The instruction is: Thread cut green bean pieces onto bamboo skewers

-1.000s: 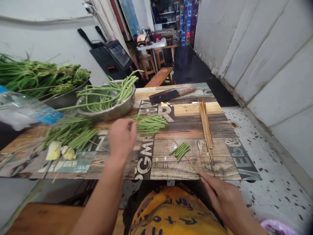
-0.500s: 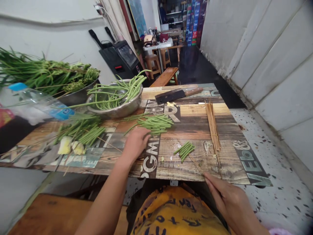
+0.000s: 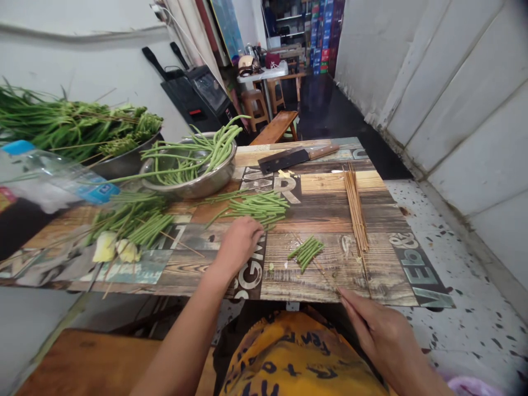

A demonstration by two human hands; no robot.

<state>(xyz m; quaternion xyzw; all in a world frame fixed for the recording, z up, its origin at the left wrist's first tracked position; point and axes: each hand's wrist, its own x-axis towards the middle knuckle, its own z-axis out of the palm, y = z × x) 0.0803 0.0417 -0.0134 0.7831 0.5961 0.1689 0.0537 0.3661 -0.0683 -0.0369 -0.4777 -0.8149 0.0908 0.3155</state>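
Observation:
My right hand [image 3: 381, 324] is closed on the lower end of a thin bamboo skewer [image 3: 329, 278] at the table's near edge. Short pieces of green bean [image 3: 306, 253] sit side by side across the skewer, near its far end. My left hand [image 3: 242, 240] has its fingers curled in at the near side of a pile of cut green beans [image 3: 259, 207]; what they pinch, if anything, is hidden. To the right lies a bundle of bare bamboo skewers [image 3: 355, 209].
A cleaver [image 3: 295, 158] lies at the table's far side. Long beans fill a metal bowl [image 3: 193, 184]. Leafy greens [image 3: 82, 126] heap in another bowl, beside a plastic bottle [image 3: 61, 173]. Finished-looking bean skewers [image 3: 150, 228] lie at left. A wooden bench [image 3: 275, 127] stands beyond.
My left hand has drawn slightly right along the near side of the bean pile, its fingers curling in. My right hand keeps the skewer in nearly the same place. The view has shifted slightly.

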